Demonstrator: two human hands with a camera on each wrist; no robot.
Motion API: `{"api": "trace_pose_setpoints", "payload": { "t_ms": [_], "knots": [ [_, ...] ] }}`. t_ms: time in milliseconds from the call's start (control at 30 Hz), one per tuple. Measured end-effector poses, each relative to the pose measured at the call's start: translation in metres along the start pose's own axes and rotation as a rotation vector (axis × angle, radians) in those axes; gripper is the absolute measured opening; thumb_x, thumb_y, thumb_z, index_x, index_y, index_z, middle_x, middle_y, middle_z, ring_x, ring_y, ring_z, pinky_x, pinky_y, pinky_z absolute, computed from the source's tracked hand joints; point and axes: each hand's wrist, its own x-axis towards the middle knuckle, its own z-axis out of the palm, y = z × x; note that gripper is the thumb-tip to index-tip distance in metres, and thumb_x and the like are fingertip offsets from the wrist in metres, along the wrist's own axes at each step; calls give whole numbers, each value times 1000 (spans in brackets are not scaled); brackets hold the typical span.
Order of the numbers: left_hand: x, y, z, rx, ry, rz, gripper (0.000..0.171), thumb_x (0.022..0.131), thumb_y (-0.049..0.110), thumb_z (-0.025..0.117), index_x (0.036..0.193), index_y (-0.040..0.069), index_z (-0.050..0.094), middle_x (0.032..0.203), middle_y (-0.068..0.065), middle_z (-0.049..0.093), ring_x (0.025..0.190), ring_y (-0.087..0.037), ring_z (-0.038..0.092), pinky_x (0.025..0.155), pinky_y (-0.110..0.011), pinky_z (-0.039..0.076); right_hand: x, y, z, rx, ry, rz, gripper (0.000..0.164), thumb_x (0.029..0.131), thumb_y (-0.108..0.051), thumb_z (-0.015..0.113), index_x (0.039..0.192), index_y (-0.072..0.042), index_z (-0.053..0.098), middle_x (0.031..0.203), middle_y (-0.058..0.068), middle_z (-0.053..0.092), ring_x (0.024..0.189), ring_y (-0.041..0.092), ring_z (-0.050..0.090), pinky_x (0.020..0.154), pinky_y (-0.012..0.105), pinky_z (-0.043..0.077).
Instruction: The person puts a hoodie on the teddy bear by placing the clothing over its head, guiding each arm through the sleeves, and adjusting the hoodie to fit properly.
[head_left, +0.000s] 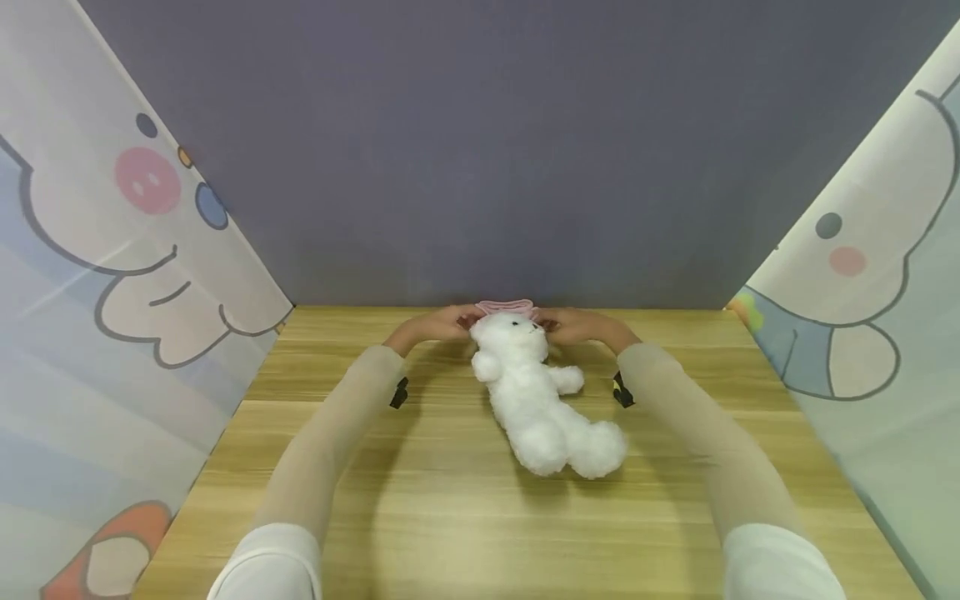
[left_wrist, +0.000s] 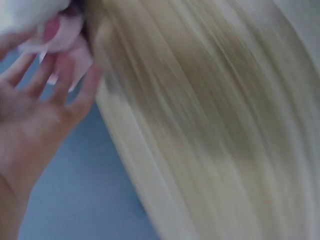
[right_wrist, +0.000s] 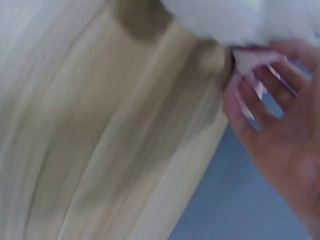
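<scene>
From my station, I have the left arm (head_left: 322, 446) and right arm (head_left: 708, 429) stretched forward, wrists (head_left: 399, 340) angled inward. My left hand (head_left: 448, 322) and right hand (head_left: 576, 326) face each other, nearly level, fingers (right_wrist: 256, 104) bent and spread.

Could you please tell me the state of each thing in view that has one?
Plush toy: lying stretched out on the table.
Pink cloth: folded over, by the toy's head.
Left hand: fingers on the pink cloth.
Right hand: fingers curled at the pink cloth.
</scene>
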Motion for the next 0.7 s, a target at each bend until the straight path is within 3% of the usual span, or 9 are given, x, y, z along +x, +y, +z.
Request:
{"api": "trace_pose_setpoints", "payload": {
  "t_ms": [100, 267, 400, 500, 600, 700],
  "knots": [
    [-11, 2, -2, -164, -61, -70, 64, 96, 6, 63, 155, 4, 36, 148, -20, 46, 133, -37, 50, 106, -52, 45, -7, 4, -5, 138, -101, 32, 76, 98, -25, 61, 157, 5, 24, 158, 27, 32, 141, 44, 38, 114, 58, 34],
    [-11, 1, 6, -254, -4, -112, 60, 97, 20, 71, 149, 7, 45, 135, -14, 58, 120, -30, 58, 97, -56, 49, -9, 8, 1, 288, -96, 69, 83, 96, -27, 71, 160, -2, 23, 158, 21, 34, 143, 39, 36, 116, 54, 32],
    [-7, 2, 14, -299, 92, -131, 50, 94, 12, 73, 138, 1, 54, 109, -10, 64, 98, -24, 60, 91, -58, 50, -10, 9, 10, 344, -21, 80, 72, 96, -22, 71, 155, -3, 34, 145, 18, 46, 131, 34, 46, 109, 50, 39],
    [-4, 4, 20, -282, 165, -149, 48, 90, 7, 75, 133, -3, 55, 103, -6, 60, 91, -17, 56, 86, -48, 52, -10, 8, 17, 356, 36, 65, 57, 96, -19, 72, 143, -1, 44, 124, 15, 53, 110, 28, 50, 94, 43, 44],
    [-2, 7, 24, -232, 213, -152, 37, 89, 5, 74, 120, -3, 57, 101, -5, 55, 89, -16, 49, 78, -34, 48, -10, 5, 21, 357, 98, 40, 41, 95, -15, 73, 125, 0, 49, 103, 11, 50, 92, 24, 46, 79, 36, 41],
    [1, 10, 27, -185, 241, -145, 25, 87, 5, 72, 104, 0, 55, 94, -5, 50, 84, -16, 46, 71, -28, 42, -9, -4, 24, 345, 152, 19, 34, 94, -10, 73, 110, -1, 45, 91, 8, 43, 81, 21, 41, 71, 32, 38]
  ]
}}
